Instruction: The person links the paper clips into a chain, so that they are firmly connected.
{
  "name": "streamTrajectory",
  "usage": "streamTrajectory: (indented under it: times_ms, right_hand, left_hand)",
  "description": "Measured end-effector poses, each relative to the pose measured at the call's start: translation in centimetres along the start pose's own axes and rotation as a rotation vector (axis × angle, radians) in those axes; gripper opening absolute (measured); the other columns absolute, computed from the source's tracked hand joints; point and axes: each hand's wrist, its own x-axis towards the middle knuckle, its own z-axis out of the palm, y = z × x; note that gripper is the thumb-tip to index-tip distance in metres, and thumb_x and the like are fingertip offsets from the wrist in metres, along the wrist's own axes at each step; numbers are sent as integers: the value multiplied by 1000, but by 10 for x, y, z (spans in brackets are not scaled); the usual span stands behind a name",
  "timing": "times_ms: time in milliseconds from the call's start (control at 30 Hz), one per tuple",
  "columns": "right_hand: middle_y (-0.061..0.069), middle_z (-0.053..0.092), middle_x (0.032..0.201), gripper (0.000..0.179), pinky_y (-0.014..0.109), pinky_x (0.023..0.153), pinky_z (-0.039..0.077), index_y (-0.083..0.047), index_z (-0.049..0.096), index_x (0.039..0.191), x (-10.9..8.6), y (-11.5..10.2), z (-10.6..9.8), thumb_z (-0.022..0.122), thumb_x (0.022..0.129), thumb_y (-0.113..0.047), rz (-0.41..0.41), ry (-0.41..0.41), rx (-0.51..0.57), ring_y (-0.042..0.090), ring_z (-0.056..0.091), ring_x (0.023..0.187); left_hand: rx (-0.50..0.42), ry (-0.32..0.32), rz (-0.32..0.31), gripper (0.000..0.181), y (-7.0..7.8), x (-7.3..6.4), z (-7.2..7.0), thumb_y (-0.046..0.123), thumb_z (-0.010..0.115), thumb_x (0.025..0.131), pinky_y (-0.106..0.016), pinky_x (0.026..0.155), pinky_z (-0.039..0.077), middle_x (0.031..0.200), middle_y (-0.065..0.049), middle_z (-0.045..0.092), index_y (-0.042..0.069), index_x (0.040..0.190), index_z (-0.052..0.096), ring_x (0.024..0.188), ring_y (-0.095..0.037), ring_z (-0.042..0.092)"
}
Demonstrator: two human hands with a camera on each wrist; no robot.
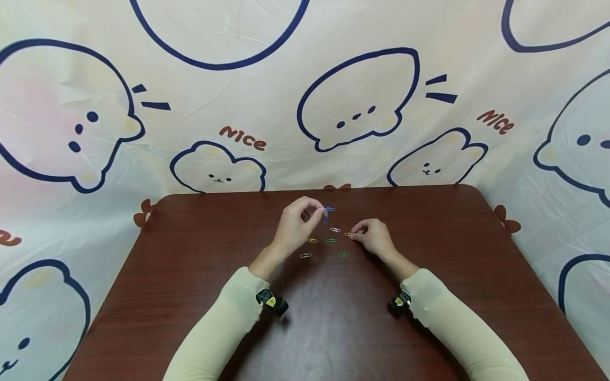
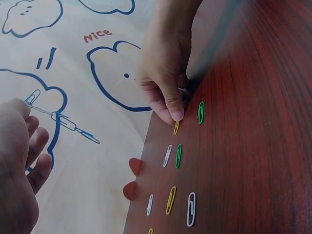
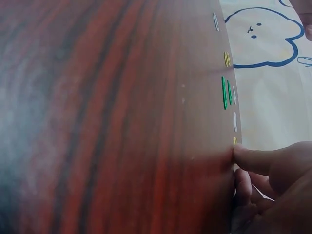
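Note:
Near the far edge of the table, my left hand pinches the upper end of a short chain of linked paper clips, blue and white, which hangs down from the fingertips. To its right and lower, my right hand has a yellow paper clip between thumb and finger, at the tabletop. Between and below the hands lie loose clips: a white paper clip, a green paper clip, a second green paper clip, another yellow paper clip and another white paper clip.
The dark reddish-brown wooden table spans the lower view. A pale cloth with cartoon outlines hangs behind it and at both sides. Small dark cameras are strapped at the left wrist and right wrist.

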Motion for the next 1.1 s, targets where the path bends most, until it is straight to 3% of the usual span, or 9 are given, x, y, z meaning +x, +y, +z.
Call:
streamTrajectory:
  times_ms: [467, 767, 1100]
  right_hand:
    - [1, 64, 81, 11, 33, 69, 45, -10, 69, 87, 2, 1, 0, 72, 95, -18, -38, -109, -147, 16, 57, 73]
    - [2, 67, 84, 7, 33, 69, 48, -9, 70, 91, 0, 9, -8, 72, 95, -14, -97, -128, -12, 16, 58, 72]
    - [4, 66, 86, 5, 33, 69, 48, -7, 70, 95, -5, 6, -27, 70, 97, -11, -134, -136, 35, 19, 56, 75]
  left_hand:
    - [-4, -5, -3, 5, -1, -1, -2, 8, 68, 98, -25, 66, 50, 85, -4, 64, 4, 96, 70, 74, -15, 58]
    - [-6, -2, 6, 5, -1, -1, -2, 8, 68, 98, -26, 66, 50, 86, -4, 65, 4, 96, 70, 74, -15, 58]
    - [-7, -1, -4, 6, -1, 0, -4, 10, 68, 98, -26, 66, 50, 84, -4, 64, 5, 96, 70, 72, -15, 58]
